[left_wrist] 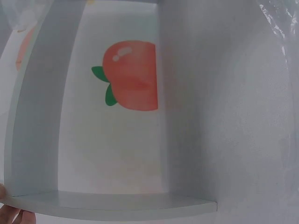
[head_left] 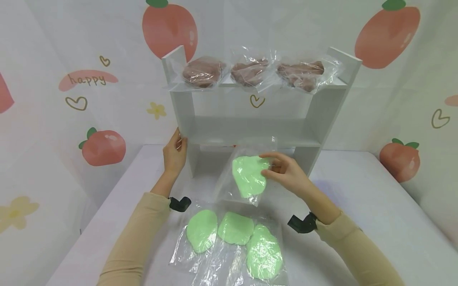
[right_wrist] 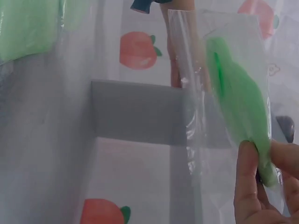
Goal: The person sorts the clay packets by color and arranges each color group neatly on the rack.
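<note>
My right hand [head_left: 288, 173] pinches a clear plastic bag [head_left: 226, 184] with a flat light-green, clay-like lump [head_left: 247, 174] inside. The bag hangs tilted in front of the lower part of a white two-tier shelf [head_left: 250, 131]. In the right wrist view, thumb and fingers squeeze the lump [right_wrist: 243, 100] through the plastic near its lower end. My left hand [head_left: 174, 157] grips the shelf's left side panel [head_left: 183, 109], and in the left wrist view its fingertips [left_wrist: 25, 217] show at the panel's edge. The left palm is hidden there.
Three clear bags with brown lumps [head_left: 204, 72] lie along the shelf's top tier. On the white table [head_left: 358, 198], in front of the shelf, are three more bagged green lumps [head_left: 202, 230], their bags overlapping. A fruit-printed cloth [head_left: 125, 47] hangs behind.
</note>
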A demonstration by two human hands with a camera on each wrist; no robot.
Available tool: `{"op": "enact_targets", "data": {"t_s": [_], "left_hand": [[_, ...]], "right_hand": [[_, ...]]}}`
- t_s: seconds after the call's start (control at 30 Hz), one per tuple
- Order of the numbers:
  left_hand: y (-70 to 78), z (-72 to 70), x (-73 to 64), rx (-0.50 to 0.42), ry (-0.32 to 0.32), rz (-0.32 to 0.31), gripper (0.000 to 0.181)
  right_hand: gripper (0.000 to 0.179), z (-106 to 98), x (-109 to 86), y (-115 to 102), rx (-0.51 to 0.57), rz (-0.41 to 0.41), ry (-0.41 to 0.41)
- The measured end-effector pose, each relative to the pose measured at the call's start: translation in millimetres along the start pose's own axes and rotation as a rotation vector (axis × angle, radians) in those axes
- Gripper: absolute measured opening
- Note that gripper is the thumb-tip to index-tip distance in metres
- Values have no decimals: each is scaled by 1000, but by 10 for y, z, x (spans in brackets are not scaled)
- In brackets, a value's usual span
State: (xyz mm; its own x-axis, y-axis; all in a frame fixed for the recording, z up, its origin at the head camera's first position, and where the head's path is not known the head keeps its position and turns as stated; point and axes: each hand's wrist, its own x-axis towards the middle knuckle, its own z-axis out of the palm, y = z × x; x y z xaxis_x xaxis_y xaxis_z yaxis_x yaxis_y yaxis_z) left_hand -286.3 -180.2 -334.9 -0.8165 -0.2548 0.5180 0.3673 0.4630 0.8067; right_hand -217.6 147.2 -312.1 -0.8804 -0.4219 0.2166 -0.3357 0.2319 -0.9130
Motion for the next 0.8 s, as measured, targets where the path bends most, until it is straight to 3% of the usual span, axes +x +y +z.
{"op": "enact_targets", "data": {"t_s": [0.23,0.5,0.8], "left_hand": [[-8,4,6,3,3,-4,45],[20,2,1,14,7,-8,45],[18,5,-1,11,9,0,45]], "right_hand": [[38,56,118,-61,48,-19,32],[37,151,305,-142,131,21,75],[30,276,601,-189,137,22,161]]}}
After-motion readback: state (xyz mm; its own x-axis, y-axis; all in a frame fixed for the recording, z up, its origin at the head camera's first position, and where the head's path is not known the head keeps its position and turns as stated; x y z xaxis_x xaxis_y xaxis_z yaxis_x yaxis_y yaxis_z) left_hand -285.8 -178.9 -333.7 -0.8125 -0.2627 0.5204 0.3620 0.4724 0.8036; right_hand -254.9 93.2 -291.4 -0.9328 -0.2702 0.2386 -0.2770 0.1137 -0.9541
